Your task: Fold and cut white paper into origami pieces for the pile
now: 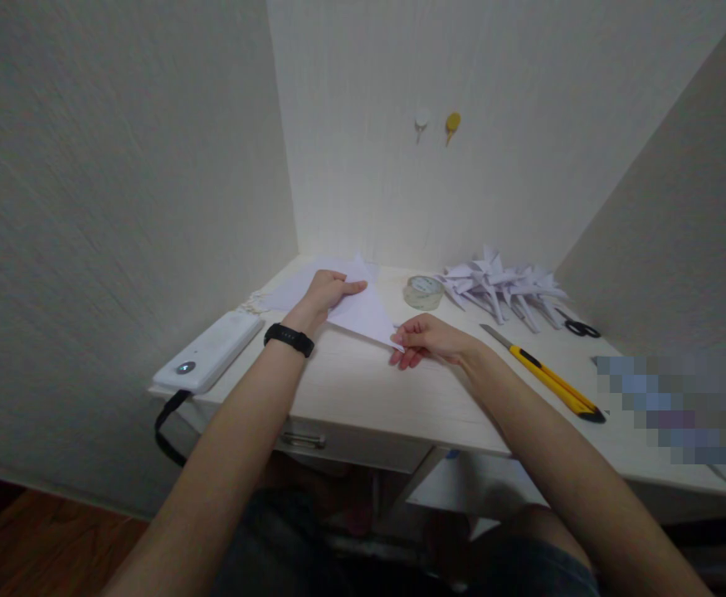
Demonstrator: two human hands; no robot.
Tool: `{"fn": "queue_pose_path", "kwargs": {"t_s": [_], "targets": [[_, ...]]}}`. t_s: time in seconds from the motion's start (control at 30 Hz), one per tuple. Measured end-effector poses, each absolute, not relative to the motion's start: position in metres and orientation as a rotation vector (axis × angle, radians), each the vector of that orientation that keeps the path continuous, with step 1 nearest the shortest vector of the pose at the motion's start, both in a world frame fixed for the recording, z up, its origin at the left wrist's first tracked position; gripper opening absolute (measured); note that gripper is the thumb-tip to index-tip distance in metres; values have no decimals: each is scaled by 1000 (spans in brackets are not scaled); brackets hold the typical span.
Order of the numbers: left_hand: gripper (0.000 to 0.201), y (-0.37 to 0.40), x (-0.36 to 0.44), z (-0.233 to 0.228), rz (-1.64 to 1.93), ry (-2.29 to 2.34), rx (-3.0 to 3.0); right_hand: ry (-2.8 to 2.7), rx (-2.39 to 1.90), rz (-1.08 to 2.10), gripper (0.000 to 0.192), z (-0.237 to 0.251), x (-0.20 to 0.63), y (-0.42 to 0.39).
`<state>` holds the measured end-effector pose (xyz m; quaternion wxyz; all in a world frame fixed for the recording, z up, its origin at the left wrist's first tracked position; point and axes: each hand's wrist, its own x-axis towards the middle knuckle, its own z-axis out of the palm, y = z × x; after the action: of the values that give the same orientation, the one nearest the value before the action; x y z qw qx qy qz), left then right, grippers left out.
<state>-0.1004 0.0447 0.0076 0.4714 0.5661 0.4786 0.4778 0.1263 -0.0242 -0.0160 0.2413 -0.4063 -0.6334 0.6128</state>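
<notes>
A white sheet of paper (366, 319) slants over the desk in front of me, its near corner lifted toward the right. My right hand (425, 338) pinches that corner between thumb and fingers. Farther up the sheet is my left hand (331, 292), thumb stretched across the paper and the other fingers curled, some of them hidden; it appears to grip the sheet. A black band (289, 338) circles the left wrist. More white paper (288, 286) lies behind and left of this hand. Just beyond the right hand stands a roll of clear tape (423, 292).
Folded paper pinwheel-like shapes (503, 286) are heaped at the back right, beside black-handled scissors (582, 329). A yellow utility knife (553, 381) with its blade out lies right of my forearm. A white box-like device (210, 352) with a black strap sits left. Walls enclose the desk (350, 390).
</notes>
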Motion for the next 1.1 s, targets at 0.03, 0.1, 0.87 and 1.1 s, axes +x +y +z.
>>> {"fn": "queue_pose_path", "kwargs": {"t_s": [0.03, 0.1, 0.87, 1.1], "targets": [[32, 45, -101, 9, 1172, 1170, 1380, -1743, -1107, 1660, 48, -17, 126, -24], [31, 46, -103, 10, 1196, 1173, 1367, -1761, -1118, 1632, 47, -18, 127, -23], [36, 26, -89, 7, 1208, 956, 1536, -1336, -1105, 1207, 41, -20, 113, -15], [36, 23, -87, 7, 1099, 820, 1445, -1316, -1096, 1235, 33, -15, 117, -18]]}}
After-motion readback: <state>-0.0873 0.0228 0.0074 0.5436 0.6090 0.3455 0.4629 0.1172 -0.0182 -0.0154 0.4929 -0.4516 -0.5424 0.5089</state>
